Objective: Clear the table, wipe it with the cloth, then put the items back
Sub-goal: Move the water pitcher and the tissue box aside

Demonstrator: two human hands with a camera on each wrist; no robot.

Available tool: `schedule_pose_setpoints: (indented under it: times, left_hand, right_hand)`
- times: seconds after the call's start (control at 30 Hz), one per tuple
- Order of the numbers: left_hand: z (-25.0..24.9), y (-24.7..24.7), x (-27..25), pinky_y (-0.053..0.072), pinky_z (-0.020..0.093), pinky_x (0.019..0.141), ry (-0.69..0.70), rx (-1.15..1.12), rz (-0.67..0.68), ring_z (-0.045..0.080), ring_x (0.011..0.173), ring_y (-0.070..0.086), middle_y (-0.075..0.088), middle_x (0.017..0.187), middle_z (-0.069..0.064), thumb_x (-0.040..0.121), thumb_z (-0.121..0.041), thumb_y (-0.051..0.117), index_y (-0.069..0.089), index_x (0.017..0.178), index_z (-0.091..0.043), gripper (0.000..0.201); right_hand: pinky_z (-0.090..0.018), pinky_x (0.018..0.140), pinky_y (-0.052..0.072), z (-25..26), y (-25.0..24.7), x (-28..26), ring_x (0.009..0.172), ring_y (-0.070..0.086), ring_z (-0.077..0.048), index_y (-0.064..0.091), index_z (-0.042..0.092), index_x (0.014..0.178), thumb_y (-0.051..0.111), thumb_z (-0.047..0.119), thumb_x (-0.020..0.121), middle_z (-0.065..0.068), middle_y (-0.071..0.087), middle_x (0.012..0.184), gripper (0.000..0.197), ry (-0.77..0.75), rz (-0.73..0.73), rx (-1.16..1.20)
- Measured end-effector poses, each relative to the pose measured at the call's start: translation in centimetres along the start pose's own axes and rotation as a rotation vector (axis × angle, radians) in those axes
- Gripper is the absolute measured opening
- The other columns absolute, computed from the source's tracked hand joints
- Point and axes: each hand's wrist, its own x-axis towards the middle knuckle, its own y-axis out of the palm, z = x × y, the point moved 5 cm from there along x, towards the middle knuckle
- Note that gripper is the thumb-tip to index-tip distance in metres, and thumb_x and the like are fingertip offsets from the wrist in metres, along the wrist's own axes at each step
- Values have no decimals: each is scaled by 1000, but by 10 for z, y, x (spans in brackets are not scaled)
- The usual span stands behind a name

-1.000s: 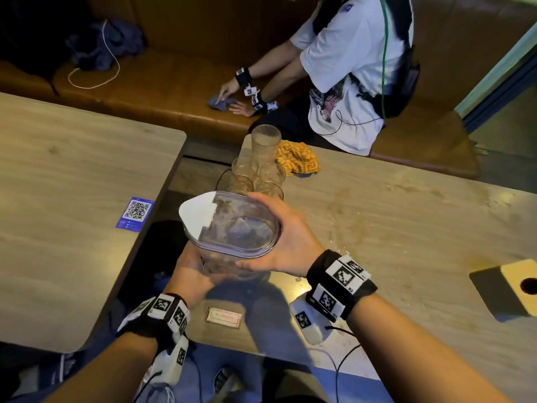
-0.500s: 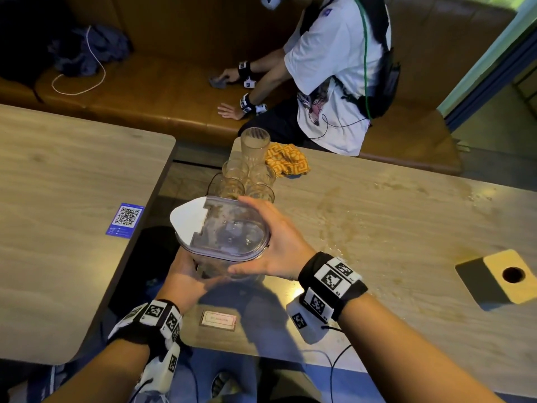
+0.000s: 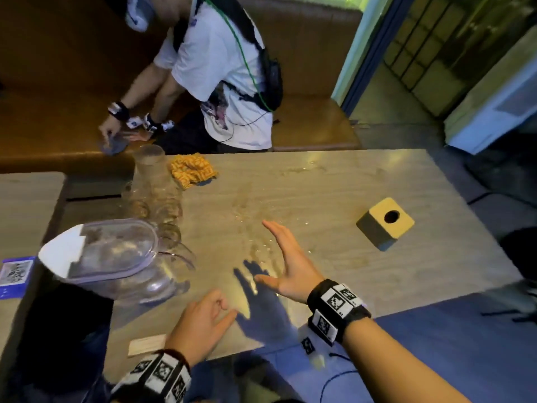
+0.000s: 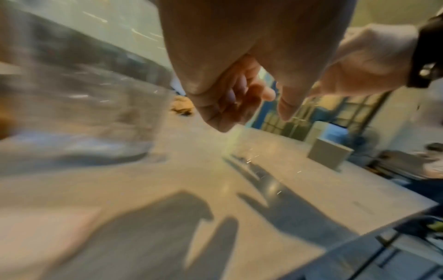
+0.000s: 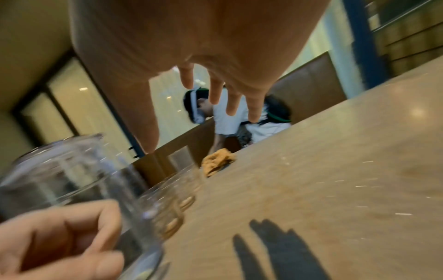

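A clear plastic pitcher [image 3: 116, 257] with a clear and white lid stands at the left edge of the wooden table [image 3: 319, 193]. Nobody holds it. My left hand [image 3: 203, 318] hovers just right of it, fingers loosely curled and empty; the left wrist view shows the same hand [image 4: 230, 98] beside the pitcher [image 4: 84, 106]. Over the table's middle is my right hand [image 3: 287, 257], flat with straight fingers and holding nothing. The yellow patterned cloth [image 3: 191, 170] lies crumpled at the far edge. Several clear glasses [image 3: 154, 199] stand behind the pitcher.
A wooden block with a round hole [image 3: 385, 223] sits on the right side. Wet streaks [image 3: 250, 222] glisten mid-table. A small card [image 3: 146, 344] lies by the near edge. Another person [image 3: 220, 74] leans over the brown bench beyond. A second table with a QR sticker [image 3: 14, 273] stands left.
Both hands held the pitcher in the air before; it now stands on the table's left edge and both hands have let go and moved right.
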Motion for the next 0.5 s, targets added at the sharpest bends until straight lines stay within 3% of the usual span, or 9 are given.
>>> schedule_pose_setpoints:
  times: [0.03, 0.1, 0.17, 0.23, 0.33, 0.5]
  left_hand:
    - [-27, 12, 14, 40, 23, 59, 65, 8, 39, 11, 56, 46, 48, 59, -8, 88, -35, 73, 49, 83, -31, 25]
    - [-79, 36, 40, 45, 29, 65, 168, 17, 105, 13, 64, 52, 50, 69, -6, 90, -38, 70, 52, 89, -39, 19]
    - [-129, 61, 61, 47, 26, 70, 248, 23, 167, 12, 73, 56, 56, 81, -6, 93, -37, 67, 55, 93, -39, 12]
    - [-175, 84, 79, 47, 18, 73, 318, 49, 189, 8, 82, 58, 58, 92, -8, 96, -36, 64, 57, 107, -35, 13]
    - [-227, 129, 120, 51, 20, 83, 348, 56, 210, 5, 95, 58, 57, 110, -11, 97, -37, 62, 54, 127, -30, 33]
    - [-276, 207, 201, 46, 30, 103, 204, 15, 212, 14, 126, 52, 47, 146, -1, 96, -42, 62, 36, 151, -21, 65]
  right_hand:
    - [-8, 110, 17, -15, -19, -12, 139, 23, -2, 19, 31, 152, 79, 27, 80, 7, 21, 156, 94, 49, -64, -11]
    - [-26, 115, 28, -50, -59, -33, 138, 31, -10, 26, 27, 150, 77, 28, 82, 3, 29, 152, 85, 150, -216, -32]
    - [-39, 112, 35, -87, -100, -52, 134, 38, -16, 30, 23, 148, 75, 26, 84, -1, 34, 147, 78, 260, -373, -45]
    - [-41, 112, 36, -121, -138, -67, 132, 40, -17, 34, 16, 146, 73, 25, 86, -6, 37, 145, 73, 349, -523, -49]
    - [-34, 112, 33, -176, -188, -85, 134, 39, -22, 33, 10, 147, 68, 27, 90, -10, 37, 146, 69, 507, -674, 36]
    - [-44, 111, 36, -279, -237, -85, 137, 40, -30, 28, 9, 150, 59, 44, 93, -12, 37, 151, 73, 775, -760, 231]
